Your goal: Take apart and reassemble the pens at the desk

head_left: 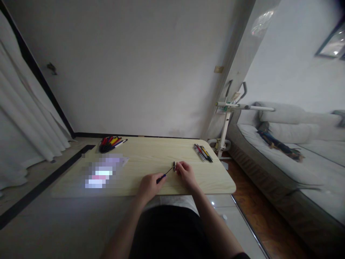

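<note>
On the near half of the table, my left hand (pixel 149 185) is closed around a dark blue pen barrel (pixel 161 178). A thin dark pen refill (pixel 169 170) slants up from the barrel's end toward my right hand (pixel 185 173). The right fingers are pinched together at the refill's far end; the exact grip is too small to make out. A short black piece (pixel 174 164), perhaps a pen cap, shows upright right beside the right fingertips. Whether it is held or stands on the table, I cannot tell.
Several colored pens (pixel 109 144) are heaped at the table's far left corner. More pens (pixel 203 153) lie side by side at the right. A lit, blurred-out screen (pixel 99 178) is on the left of the wooden table (pixel 151 151). Exercise equipment (pixel 225 126) and a sofa (pixel 285 144) stand beyond.
</note>
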`<control>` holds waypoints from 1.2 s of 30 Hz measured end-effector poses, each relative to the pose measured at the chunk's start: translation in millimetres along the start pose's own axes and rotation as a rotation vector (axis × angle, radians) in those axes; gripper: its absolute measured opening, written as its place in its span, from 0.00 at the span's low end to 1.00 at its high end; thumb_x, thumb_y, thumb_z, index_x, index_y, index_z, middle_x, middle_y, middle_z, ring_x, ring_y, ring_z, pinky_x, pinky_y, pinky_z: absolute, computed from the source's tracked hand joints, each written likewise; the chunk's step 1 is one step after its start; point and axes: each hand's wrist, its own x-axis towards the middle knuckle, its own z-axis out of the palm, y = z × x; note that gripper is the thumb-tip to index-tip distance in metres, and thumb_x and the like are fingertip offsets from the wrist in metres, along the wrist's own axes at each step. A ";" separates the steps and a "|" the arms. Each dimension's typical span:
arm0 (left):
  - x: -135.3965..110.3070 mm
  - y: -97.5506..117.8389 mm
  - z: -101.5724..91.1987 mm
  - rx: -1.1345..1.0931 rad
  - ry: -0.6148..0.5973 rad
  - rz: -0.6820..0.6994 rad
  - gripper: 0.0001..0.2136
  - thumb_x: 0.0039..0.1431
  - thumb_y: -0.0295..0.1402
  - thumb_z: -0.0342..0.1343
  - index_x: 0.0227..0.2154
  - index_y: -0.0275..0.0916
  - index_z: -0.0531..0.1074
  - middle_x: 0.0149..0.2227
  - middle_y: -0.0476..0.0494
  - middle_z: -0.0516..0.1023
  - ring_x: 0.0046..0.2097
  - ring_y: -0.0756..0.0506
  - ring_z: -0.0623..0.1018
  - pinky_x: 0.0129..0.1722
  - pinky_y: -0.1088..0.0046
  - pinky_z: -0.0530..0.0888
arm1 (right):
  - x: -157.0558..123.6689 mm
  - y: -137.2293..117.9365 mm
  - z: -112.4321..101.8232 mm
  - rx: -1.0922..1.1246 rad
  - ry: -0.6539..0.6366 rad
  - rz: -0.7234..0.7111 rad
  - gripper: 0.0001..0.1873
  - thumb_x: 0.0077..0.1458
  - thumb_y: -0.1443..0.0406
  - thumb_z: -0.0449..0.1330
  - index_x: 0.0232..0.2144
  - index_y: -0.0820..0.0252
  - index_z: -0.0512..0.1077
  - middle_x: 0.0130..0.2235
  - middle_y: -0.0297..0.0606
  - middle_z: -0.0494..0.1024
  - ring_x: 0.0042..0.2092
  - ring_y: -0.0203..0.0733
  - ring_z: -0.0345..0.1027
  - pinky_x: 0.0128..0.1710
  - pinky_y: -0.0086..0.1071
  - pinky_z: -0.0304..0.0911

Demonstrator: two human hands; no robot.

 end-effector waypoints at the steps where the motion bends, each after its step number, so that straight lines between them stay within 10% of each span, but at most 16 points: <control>1: 0.0 0.4 -0.3 -0.001 -0.001 0.001 0.14 0.55 0.40 0.46 0.32 0.41 0.74 0.31 0.44 0.77 0.33 0.47 0.74 0.32 0.76 0.64 | -0.1 -0.5 0.0 0.005 0.001 0.004 0.16 0.49 0.54 0.53 0.21 0.61 0.66 0.20 0.32 0.67 0.21 0.31 0.55 0.21 0.26 0.52; 36: 0.2 1.5 -2.0 0.025 -0.024 -0.001 0.14 0.56 0.40 0.45 0.31 0.41 0.73 0.31 0.44 0.77 0.33 0.47 0.74 0.32 0.76 0.63 | -2.4 -3.0 0.2 0.004 -0.037 0.029 0.15 0.46 0.54 0.55 0.26 0.61 0.69 0.21 0.32 0.68 0.21 0.31 0.57 0.20 0.25 0.53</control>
